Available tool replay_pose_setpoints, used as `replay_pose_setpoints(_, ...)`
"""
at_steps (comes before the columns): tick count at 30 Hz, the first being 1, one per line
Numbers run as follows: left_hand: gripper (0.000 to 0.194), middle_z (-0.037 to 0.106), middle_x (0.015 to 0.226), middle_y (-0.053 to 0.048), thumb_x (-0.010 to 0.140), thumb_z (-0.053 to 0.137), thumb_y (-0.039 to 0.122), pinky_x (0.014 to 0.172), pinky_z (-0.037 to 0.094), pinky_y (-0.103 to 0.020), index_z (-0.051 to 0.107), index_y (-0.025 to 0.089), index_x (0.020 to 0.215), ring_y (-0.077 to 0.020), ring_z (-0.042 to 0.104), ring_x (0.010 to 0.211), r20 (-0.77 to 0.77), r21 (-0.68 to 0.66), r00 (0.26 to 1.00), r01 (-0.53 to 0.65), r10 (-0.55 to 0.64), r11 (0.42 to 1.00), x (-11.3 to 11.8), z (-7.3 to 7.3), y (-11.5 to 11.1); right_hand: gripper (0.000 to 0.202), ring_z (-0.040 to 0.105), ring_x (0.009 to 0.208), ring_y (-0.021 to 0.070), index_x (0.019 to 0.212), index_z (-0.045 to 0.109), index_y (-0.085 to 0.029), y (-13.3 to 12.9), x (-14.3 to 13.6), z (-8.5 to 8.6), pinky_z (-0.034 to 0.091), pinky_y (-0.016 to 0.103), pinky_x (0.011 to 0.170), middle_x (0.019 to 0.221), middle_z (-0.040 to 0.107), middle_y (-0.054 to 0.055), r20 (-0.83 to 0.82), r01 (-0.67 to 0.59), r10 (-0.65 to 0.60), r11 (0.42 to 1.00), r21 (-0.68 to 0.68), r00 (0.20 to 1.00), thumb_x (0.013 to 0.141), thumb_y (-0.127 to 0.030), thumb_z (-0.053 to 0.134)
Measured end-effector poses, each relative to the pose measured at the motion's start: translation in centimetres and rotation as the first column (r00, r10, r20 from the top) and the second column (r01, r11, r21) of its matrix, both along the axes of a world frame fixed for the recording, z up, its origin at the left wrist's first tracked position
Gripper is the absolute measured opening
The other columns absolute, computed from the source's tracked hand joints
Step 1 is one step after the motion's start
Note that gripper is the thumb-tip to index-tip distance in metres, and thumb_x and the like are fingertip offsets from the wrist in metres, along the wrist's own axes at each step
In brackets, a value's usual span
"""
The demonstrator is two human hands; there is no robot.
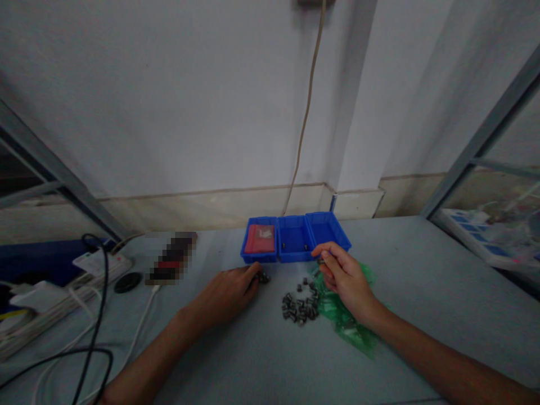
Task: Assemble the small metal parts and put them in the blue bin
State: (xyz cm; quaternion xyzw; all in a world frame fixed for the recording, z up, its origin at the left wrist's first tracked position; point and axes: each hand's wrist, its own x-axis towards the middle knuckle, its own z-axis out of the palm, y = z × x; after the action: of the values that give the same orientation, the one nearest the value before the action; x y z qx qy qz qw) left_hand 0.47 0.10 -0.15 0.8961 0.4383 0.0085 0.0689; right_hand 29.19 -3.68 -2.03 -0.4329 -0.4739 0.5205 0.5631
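Observation:
My left hand (236,289) rests on the table with its fingers curled over a few small dark metal parts (264,277). My right hand (346,278) is raised just in front of the blue bins, thumb and forefinger pinched on a small metal part (321,260). Between the hands lies a loose pile of short, cylindrical metal parts (300,308). A crumpled green plastic bag (352,332) spreads beneath my right hand. Of three blue bins, the left one (259,259) holds a red packet (258,239), the middle one (294,257) a couple of small parts. Inside the right bin (327,226) nothing shows.
To the left are a phone-like object (172,259) with a white cable (141,329), a black round disc (127,282), a power strip (46,318) and black cords (99,315). The wall (202,112) stands behind; a white tray (476,239) sits far right.

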Motion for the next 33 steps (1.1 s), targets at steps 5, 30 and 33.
replay_pose_setpoints(5, 0.025, 0.077, 0.108, -0.01, 0.108, 0.037, 0.027, 0.079, 0.056, -0.039, 0.054, 0.022, 0.125, -0.0289, 0.076, 0.093, -0.009, 0.009, 1.0, -0.002, 0.003, 1.0, -0.11, -0.23, 0.05, 0.037, 0.021, 0.046, 0.0087, 0.103, 0.066, -0.024, 0.03, -0.04, 0.03, 0.015, 0.021, 0.041, 0.061, 0.031, -0.009, -0.005, 0.0, 0.0, 1.0, 0.0, 1.0, 0.097, -0.061, 0.067)
replay_pose_setpoints(30, 0.027, 0.077, 0.108, -0.011, 0.106, 0.038, 0.026, 0.08, 0.056, -0.04, 0.054, 0.022, 0.127, -0.0297, 0.075, 0.094, -0.02, 0.007, 1.0, -0.009, 0.009, 1.0, -0.18, -0.26, 0.13, 0.017, 0.056, 0.074, 0.0171, 0.112, 0.07, -0.026, -0.67, -0.18, 0.63, 0.044, 0.029, 0.066, 0.096, 0.067, 0.002, 0.328, 0.042, -0.133, 0.962, 0.269, 0.935, 0.1, -0.038, 0.069)
replay_pose_setpoints(33, 0.027, 0.077, 0.108, -0.011, 0.105, 0.038, 0.026, 0.079, 0.056, -0.039, 0.055, 0.022, 0.126, -0.0294, 0.075, 0.093, -0.022, 0.002, 1.0, -0.007, 0.007, 1.0, -0.18, -0.19, 0.13, 0.011, 0.055, 0.073, 0.018, 0.103, 0.071, -0.025, -0.75, -0.32, 0.62, 0.044, 0.03, 0.068, 0.087, 0.064, 0.0, 0.388, 0.005, -0.109, 0.966, 0.26, 0.915, 0.096, -0.032, 0.075)
